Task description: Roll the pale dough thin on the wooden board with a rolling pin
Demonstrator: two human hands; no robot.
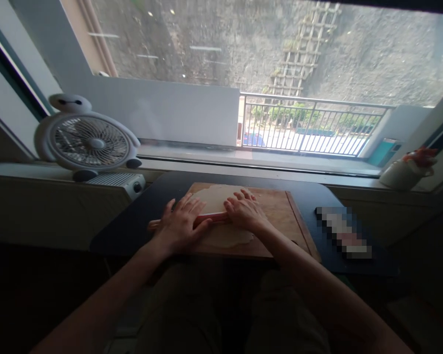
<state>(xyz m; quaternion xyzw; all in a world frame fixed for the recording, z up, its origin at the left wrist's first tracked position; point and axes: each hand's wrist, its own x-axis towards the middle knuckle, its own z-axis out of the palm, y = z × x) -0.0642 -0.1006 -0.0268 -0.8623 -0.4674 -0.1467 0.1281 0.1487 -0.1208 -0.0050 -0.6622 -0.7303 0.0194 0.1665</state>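
A sheet of dough (216, 192), pale and rolled thin, lies on a wooden board (276, 206). Across it runs a reddish wooden rolling pin (217, 218), its end sticking out at the left. My left hand (182, 219) rests palm down on the pin, fingers spread forward and thumb stretched along it. Toward the pin's other end, my right hand (245, 210) also lies over it with its fingers extended over the dough. Both palms hide parts of the pin, and its right end is not visible.
A dark table (133, 226) carries the board, with a blurred-out flat object (343, 233) at its right. Along the window stand a white fan (96, 142) on a grey box-shaped appliance (127, 184) and a white pot (402, 174) with reddish contents.
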